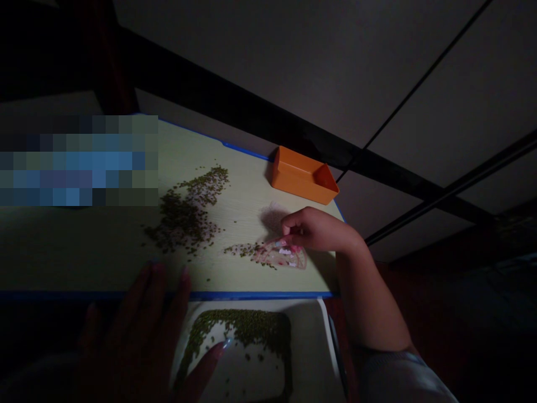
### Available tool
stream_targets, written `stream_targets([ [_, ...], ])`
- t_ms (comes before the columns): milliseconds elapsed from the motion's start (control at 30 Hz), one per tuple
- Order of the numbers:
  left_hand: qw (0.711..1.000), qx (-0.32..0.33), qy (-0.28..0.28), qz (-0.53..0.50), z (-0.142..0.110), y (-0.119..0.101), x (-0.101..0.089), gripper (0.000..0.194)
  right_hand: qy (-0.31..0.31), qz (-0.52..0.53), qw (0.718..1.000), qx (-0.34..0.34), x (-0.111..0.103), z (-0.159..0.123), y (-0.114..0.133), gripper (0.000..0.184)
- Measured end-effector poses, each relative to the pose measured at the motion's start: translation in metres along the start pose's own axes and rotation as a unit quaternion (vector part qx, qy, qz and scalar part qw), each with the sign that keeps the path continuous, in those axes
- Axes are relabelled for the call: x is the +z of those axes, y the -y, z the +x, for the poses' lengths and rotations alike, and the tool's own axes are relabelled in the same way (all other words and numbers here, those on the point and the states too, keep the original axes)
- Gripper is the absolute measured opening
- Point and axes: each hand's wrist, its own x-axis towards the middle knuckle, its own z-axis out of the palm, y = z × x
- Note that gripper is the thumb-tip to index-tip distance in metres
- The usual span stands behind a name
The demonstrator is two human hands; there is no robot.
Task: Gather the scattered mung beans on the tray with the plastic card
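Observation:
My right hand [316,228] pinches a clear, fan-shaped plastic piece [289,258] with pinkish markings, held low against the pale board [247,184]. A thin line of small green beans [243,249] lies at the piece's left edge. Left of them spreads a larger heap of green beans [184,215], mixed with whitish grains. My left hand [142,330] is open in shadow, its fingers apart by the board's front edge and holding nothing. Its thumb reaches over a white tray [308,336] with more green beans [251,324] inside.
An orange open box [304,179] stands at the board's back right corner. Beside my right hand lies a small patch of pale grains [272,215]. The upper left of the board is covered by a pixelated area. Behind it is a wall of large pale panels [293,67].

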Motion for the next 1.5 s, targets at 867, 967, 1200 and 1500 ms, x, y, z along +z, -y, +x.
stream_targets([
  [867,1.000,0.004,0.030,0.004,0.000,0.003,-0.001,0.085,0.095,0.072,0.991,-0.063,0.012,0.003,0.011,0.026],
  [967,1.000,0.010,0.026,0.010,0.001,0.003,-0.002,0.084,0.103,0.082,0.989,-0.069,0.014,0.005,0.011,0.026],
  [1200,1.000,0.015,0.021,0.004,0.002,0.004,-0.002,0.085,0.119,0.137,0.981,-0.063,0.015,0.005,0.011,0.025],
  [1500,0.999,0.019,0.029,0.019,0.001,0.004,-0.002,0.086,0.089,0.121,0.986,-0.072,0.008,0.001,0.005,0.024],
])
